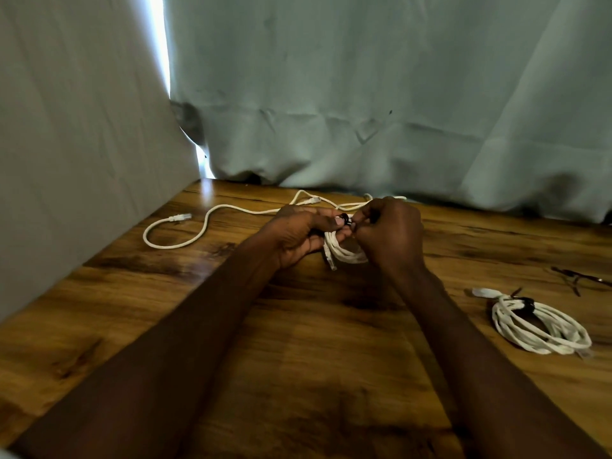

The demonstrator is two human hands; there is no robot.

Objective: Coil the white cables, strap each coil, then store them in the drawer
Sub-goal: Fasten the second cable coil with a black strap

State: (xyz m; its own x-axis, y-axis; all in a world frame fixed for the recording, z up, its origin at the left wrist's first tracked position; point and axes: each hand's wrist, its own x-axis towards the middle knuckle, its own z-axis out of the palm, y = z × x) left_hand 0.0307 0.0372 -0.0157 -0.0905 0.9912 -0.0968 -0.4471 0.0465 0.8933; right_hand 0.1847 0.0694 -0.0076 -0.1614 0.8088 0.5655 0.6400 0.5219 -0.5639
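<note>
Coil top: the small white coil (pixel 344 251) is covered at its upper end by the fingers of the left hand (pixel 299 233) and the right hand (pixel 389 233).
Strap: the dark strap (pixel 344 219) at the pinch shows only as a sliver; its wrap cannot be told.
Loose cable: behind the grip, the loose white cable (pixel 205 226) passes out of sight behind both hands.
Right edge: dark thin items (pixel 578 278), right of the grip, are cut off and too blurred to name.

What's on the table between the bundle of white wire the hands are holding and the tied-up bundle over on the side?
Only the right forearm crosses there; otherwise bare wooden table lies between the held coil and the strapped coil, in the head view.
</note>
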